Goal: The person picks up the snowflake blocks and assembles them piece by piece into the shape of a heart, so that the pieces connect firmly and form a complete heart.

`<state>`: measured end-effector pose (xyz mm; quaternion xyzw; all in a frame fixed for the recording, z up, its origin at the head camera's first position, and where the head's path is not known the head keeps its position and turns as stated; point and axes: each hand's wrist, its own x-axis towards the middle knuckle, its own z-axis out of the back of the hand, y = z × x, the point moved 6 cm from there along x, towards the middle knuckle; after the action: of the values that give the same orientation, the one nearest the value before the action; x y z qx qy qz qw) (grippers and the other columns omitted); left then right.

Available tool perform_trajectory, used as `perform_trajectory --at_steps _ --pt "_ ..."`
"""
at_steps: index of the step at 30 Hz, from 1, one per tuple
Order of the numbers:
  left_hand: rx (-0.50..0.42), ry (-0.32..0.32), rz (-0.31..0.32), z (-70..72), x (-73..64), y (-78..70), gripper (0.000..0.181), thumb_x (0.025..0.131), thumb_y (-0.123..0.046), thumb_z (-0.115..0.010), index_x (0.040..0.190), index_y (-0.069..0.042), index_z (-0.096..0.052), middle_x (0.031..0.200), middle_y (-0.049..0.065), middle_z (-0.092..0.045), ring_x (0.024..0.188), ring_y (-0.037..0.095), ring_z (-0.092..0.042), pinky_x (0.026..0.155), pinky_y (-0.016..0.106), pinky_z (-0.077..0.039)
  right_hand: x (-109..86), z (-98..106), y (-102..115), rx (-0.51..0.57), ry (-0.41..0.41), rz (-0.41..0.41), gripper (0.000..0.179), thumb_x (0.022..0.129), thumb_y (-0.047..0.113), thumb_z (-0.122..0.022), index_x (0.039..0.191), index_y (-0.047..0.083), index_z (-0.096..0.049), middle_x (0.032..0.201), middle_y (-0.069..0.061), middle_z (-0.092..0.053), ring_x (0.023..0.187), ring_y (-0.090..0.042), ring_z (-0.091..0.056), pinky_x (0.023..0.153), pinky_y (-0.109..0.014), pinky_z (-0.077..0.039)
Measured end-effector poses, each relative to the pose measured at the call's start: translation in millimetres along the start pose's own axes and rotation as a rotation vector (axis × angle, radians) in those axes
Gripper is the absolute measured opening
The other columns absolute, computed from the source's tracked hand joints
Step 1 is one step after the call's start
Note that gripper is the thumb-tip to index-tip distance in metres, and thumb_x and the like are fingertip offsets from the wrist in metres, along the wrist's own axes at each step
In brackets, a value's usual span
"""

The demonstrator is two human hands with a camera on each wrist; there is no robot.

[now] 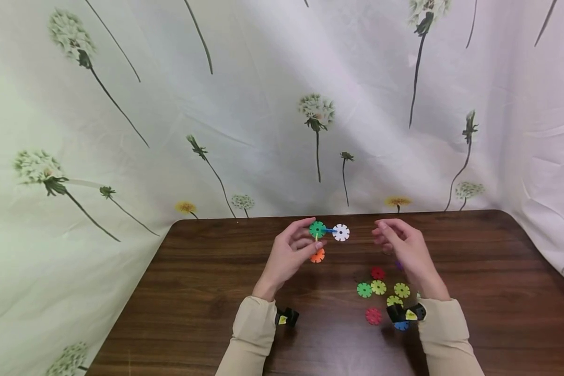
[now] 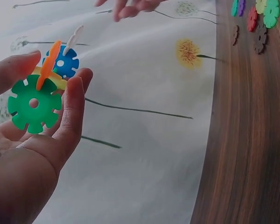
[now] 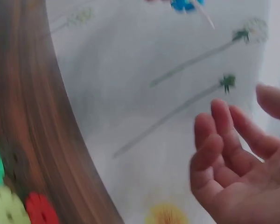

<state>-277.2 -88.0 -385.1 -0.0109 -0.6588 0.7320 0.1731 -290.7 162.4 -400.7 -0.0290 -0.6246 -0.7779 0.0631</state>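
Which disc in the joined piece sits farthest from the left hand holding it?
The white disc, at the outer end past the blue disc. The green disc, yellow disc and orange disc sit by the left hand.

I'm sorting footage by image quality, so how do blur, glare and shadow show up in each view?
Head: a pale sheen on the table, a dark shadow beside the right sleeve; left wrist: the green disc in the left hand looks fairly sharp; right wrist: the softest picture, the red disc blurred, the upper right edge washed out.
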Motion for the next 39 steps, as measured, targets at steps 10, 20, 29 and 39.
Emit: perform_trajectory --at_steps 10,20,29,39 --pt "-0.011 -0.008 0.0 2.0 0.7 0.6 0.051 0.087 -0.006 -0.069 0.134 -0.016 -0.052 0.113 0.02 -0.063 0.095 0.019 -0.069 0.079 0.024 -0.056 3.7 28 -39 -0.251 0.046 -0.027 0.049 0.098 0.042 -0.052 0.13 0.005 -0.054 0.117 -0.017 -0.059 0.093 -0.018 -0.06 0.075 -0.026 -0.051" --pt "-0.027 -0.005 -0.009 3.1 0.3 -0.4 0.052 0.087 -0.006 -0.069 0.135 -0.014 -0.052 0.113 0.022 -0.063 0.095 0.018 -0.069 0.08 0.024 -0.056 0.2 14 -64 -0.443 0.329 0.05 0.034 0.086 0.014 -0.071 0.117 0.002 -0.063 0.107 -0.017 -0.061 0.083 -0.019 -0.05 0.069 -0.029 -0.044" --pt "-0.048 -0.005 -0.004 3.3 0.5 1.1 0.052 0.087 -0.004 -0.068 0.134 -0.015 -0.053 0.113 0.022 -0.063 0.093 0.012 -0.069 0.081 0.025 -0.056 -3.8 -6 -65 -0.505 0.435 0.122 0.029 0.081 -0.003 -0.067 0.109 0.002 -0.066 0.103 -0.014 -0.059 0.089 -0.022 -0.049 0.07 -0.03 -0.043" --pt "-0.051 -0.001 -0.002 3.2 -0.4 -0.7 0.051 0.087 -0.005 -0.068 0.134 -0.016 -0.052 0.113 0.02 -0.063 0.096 0.018 -0.069 0.083 0.026 -0.056 -3.4 -11 -67 -0.574 0.455 0.131 0.025 0.081 -0.002 -0.068 0.105 0.002 -0.068 0.094 -0.007 -0.06 0.085 -0.018 -0.045 0.068 -0.027 -0.04"
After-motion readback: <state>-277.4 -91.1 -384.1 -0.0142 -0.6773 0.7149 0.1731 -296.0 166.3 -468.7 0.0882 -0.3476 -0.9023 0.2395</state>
